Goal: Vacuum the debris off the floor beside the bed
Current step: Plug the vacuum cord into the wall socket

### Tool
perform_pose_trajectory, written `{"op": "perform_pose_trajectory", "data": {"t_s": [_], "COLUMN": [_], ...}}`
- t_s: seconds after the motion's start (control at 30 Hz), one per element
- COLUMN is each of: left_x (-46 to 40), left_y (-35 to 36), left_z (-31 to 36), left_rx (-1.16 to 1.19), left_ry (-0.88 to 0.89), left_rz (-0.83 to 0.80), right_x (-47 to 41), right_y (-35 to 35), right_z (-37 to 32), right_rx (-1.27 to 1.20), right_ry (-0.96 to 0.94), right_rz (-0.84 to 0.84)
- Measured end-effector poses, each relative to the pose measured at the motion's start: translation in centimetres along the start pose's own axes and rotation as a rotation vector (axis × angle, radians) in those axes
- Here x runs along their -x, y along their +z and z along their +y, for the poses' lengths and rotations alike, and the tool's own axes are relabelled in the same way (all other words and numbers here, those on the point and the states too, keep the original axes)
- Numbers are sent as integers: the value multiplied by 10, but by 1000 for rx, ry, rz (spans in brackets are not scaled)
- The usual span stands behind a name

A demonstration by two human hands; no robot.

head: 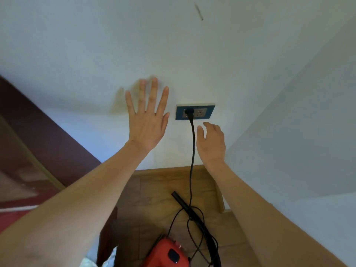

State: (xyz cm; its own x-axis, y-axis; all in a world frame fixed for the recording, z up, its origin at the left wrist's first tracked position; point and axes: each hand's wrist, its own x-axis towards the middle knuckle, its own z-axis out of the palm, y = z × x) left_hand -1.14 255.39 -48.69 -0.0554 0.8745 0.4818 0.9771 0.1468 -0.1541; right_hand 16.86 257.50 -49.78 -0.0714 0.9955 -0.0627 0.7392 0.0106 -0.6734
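Both bare arms reach forward toward a white wall (192, 54). The left hand (148, 120) is spread flat with its fingers straight and fanned, held against or just in front of the wall to the left of a blue-framed socket (195, 111); whether the palm actually touches the paint cannot be told. The right hand (212, 143) hangs just below and to the right of the socket, fingers loosely bent and holding nothing, close beside the cord but apart from it. A black plug (188, 112) sits in the left outlet of the socket, and its black cord (193, 147) drops straight down the wall to the wooden floor (158, 189), where it loops near the bottom of the view. The red vacuum (165, 253) rests on the floor at the near edge, between the two forearms, with a black button on its top and a black hose (194, 214) curving away from it toward the wall. A dark red bed frame (48, 143) runs along the left side. A yellowish stain (117, 101) marks the wall just left of the spread fingers, and a thin scratch (198, 11) shows high up on the right.
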Motion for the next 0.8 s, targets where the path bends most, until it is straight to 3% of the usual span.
{"op": "perform_pose_trajectory", "data": {"t_s": [0.13,0.27,0.5,0.67,0.8], "left_x": [76,173,341,406,445], "left_y": [-12,-23,-45,-54,-46], "left_z": [-5,10,39,57,69], "left_rx": [51,113,198,259,296], "left_ry": [11,-14,-62,-36,45], "left_rz": [-210,-412,-686,-842,-939], "right_x": [56,118,241,312,351], "right_y": [2,22,53,72,87], "right_z": [45,93,168,210,241], "right_rx": [228,296,342,345,391], "right_ry": [-154,-250,-190,-82,-17], "right_rz": [22,44,-116,-201,-172]}}
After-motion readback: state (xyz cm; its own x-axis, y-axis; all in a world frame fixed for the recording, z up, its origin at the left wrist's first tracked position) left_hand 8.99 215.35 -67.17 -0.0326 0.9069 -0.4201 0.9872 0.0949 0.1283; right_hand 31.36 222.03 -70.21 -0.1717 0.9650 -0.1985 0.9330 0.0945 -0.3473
